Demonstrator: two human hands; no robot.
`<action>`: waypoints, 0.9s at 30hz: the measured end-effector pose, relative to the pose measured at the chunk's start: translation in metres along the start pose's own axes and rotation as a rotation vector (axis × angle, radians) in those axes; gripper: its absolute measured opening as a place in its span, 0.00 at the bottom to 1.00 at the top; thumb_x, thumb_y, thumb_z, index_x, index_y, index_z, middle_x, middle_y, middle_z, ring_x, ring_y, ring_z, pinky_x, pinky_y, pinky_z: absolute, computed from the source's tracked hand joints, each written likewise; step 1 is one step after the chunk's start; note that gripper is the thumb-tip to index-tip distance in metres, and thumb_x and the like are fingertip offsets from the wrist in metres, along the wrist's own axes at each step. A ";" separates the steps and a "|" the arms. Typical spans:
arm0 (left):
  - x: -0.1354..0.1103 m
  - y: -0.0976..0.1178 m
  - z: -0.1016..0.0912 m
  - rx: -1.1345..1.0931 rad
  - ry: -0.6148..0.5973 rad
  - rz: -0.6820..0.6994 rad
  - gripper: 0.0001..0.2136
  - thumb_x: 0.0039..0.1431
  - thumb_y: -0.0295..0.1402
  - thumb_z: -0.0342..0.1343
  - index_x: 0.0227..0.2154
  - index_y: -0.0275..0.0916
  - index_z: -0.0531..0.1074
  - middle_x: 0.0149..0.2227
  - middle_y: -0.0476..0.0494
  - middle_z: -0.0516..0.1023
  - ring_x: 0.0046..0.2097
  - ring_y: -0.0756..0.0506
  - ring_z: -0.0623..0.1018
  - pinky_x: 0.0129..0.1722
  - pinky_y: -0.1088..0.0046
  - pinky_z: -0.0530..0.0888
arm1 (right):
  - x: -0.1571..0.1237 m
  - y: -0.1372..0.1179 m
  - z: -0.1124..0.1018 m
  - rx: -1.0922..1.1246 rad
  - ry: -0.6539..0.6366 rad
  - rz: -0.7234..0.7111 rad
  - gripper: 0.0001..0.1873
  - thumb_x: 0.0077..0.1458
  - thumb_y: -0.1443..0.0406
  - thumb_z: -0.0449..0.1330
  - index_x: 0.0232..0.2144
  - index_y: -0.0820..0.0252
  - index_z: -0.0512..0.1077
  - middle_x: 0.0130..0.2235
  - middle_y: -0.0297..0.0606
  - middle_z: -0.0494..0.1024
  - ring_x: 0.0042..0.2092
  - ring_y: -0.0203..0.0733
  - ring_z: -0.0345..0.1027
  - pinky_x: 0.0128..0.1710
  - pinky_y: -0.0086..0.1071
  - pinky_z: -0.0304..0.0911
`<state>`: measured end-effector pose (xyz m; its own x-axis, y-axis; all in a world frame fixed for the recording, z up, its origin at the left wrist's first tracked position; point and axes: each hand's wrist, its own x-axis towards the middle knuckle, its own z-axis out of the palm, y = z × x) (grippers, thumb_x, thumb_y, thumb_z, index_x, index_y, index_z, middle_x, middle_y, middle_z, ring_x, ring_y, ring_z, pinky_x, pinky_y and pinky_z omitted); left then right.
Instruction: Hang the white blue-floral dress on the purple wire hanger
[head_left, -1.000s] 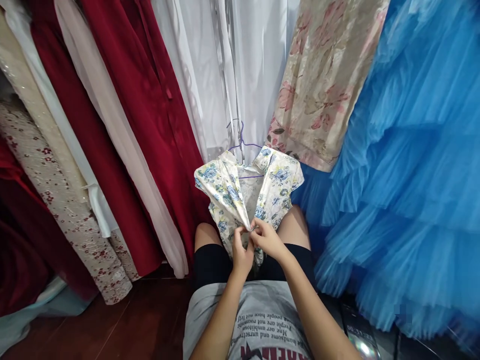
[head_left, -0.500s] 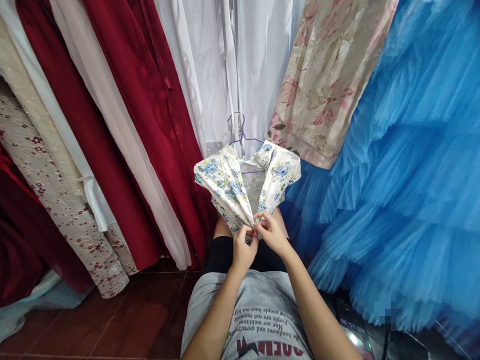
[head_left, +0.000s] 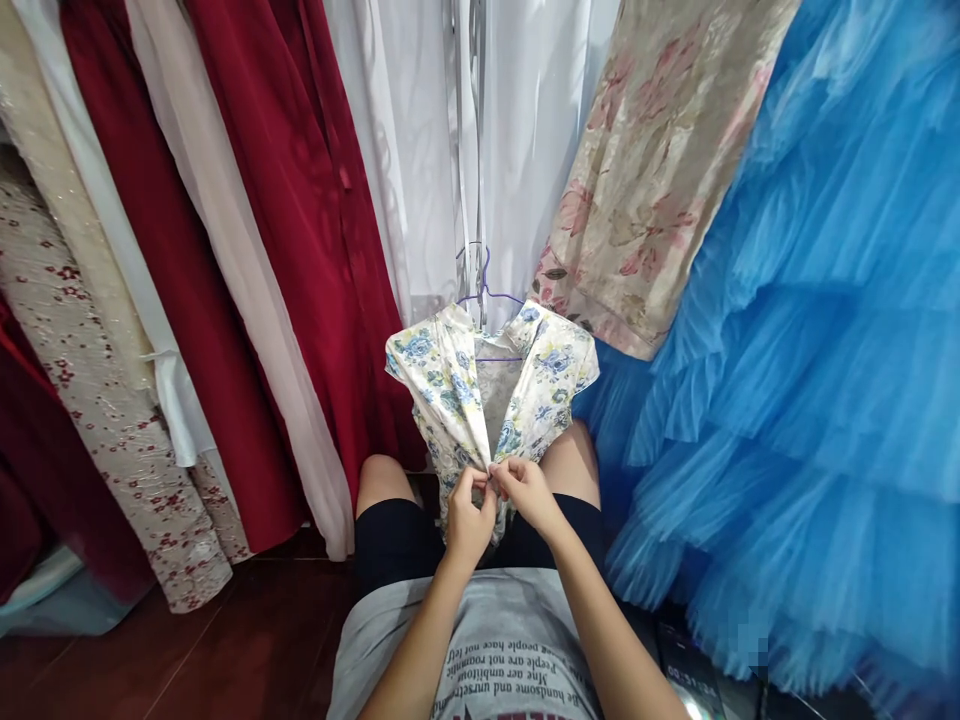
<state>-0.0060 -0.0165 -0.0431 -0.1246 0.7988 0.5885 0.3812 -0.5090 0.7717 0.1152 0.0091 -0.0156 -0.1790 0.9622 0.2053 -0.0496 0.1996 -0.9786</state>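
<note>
A short-sleeved floral blouse [head_left: 442, 385], white with blue roses, hangs on a purple wire hanger [head_left: 487, 280] in front of my knees. Its neckline makes a deep V that narrows down to my fingers. My left hand [head_left: 474, 510] pinches the front edge at the bottom of the V. Against it, my right hand [head_left: 519, 488] pinches the other front edge, and the fingertips of both hands meet. A small dark spot shows between them, too tiny to name. The lower part of the blouse is partly hidden behind my hands.
Long red cloth [head_left: 292, 260] and a pale pink length [head_left: 247, 280] hang to the left. White fabric [head_left: 517, 130] hangs behind the hanger. On the right are a beige floral garment [head_left: 645, 200] and a wide blue tulle skirt [head_left: 810, 400]. Below lies a dark red tiled floor [head_left: 187, 650].
My hands and the lower end of the V sit slightly lower and further left in view. My knees have spread apart. Both hands keep their pinch on the blouse.
</note>
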 end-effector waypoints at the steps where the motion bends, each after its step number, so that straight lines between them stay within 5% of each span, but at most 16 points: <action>1: 0.000 0.001 0.001 0.010 0.012 -0.002 0.04 0.61 0.28 0.51 0.30 0.41 0.66 0.29 0.49 0.73 0.34 0.47 0.75 0.38 0.72 0.70 | 0.000 -0.004 -0.001 0.044 -0.020 0.053 0.21 0.53 0.53 0.63 0.18 0.60 0.66 0.16 0.30 0.65 0.19 0.30 0.52 0.20 0.27 0.47; 6: 0.004 0.007 0.008 0.083 0.010 -0.025 0.04 0.57 0.26 0.52 0.30 0.41 0.64 0.29 0.49 0.72 0.33 0.47 0.74 0.36 0.73 0.69 | 0.012 -0.030 -0.001 0.454 0.034 0.288 0.17 0.42 0.54 0.66 0.24 0.62 0.70 0.14 0.22 0.57 0.17 0.25 0.36 0.16 0.26 0.31; 12: 0.007 0.011 0.011 0.253 -0.110 0.046 0.07 0.52 0.23 0.52 0.28 0.42 0.62 0.27 0.50 0.69 0.30 0.47 0.71 0.36 0.70 0.67 | 0.085 -0.112 -0.004 0.296 0.191 -0.084 0.12 0.45 0.60 0.65 0.20 0.65 0.73 0.15 0.28 0.62 0.18 0.27 0.45 0.17 0.26 0.38; 16: -0.002 0.012 0.018 0.345 -0.143 0.084 0.08 0.50 0.22 0.52 0.27 0.42 0.62 0.28 0.49 0.70 0.31 0.46 0.71 0.38 0.67 0.66 | 0.135 -0.172 -0.005 0.222 0.219 -0.106 0.08 0.44 0.67 0.61 0.18 0.65 0.72 0.15 0.29 0.63 0.17 0.27 0.46 0.17 0.26 0.39; 20: -0.004 0.005 0.019 0.315 -0.187 0.071 0.07 0.51 0.22 0.53 0.28 0.41 0.63 0.28 0.50 0.72 0.31 0.46 0.73 0.40 0.66 0.68 | 0.148 -0.192 -0.005 0.199 0.217 -0.150 0.09 0.47 0.67 0.60 0.19 0.65 0.71 0.15 0.30 0.64 0.17 0.27 0.47 0.17 0.26 0.40; 24: 0.045 0.027 -0.002 0.106 -0.223 0.134 0.02 0.61 0.28 0.52 0.34 0.41 0.69 0.33 0.47 0.76 0.36 0.46 0.77 0.40 0.69 0.71 | 0.132 -0.184 -0.005 0.124 0.139 -0.241 0.11 0.52 0.62 0.60 0.23 0.63 0.72 0.15 0.29 0.65 0.18 0.29 0.49 0.18 0.26 0.42; 27: 0.119 0.070 -0.025 0.010 -0.038 0.242 0.11 0.66 0.32 0.51 0.50 0.42 0.68 0.36 0.46 0.77 0.37 0.46 0.77 0.40 0.70 0.72 | 0.118 -0.181 -0.007 0.021 0.135 -0.361 0.14 0.54 0.59 0.60 0.23 0.62 0.72 0.15 0.29 0.65 0.18 0.30 0.52 0.20 0.26 0.46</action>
<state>-0.0168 0.0353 0.0870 0.0061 0.6660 0.7459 0.4049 -0.6837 0.6072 0.1100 0.0882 0.1859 -0.0154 0.8465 0.5321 -0.1059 0.5278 -0.8427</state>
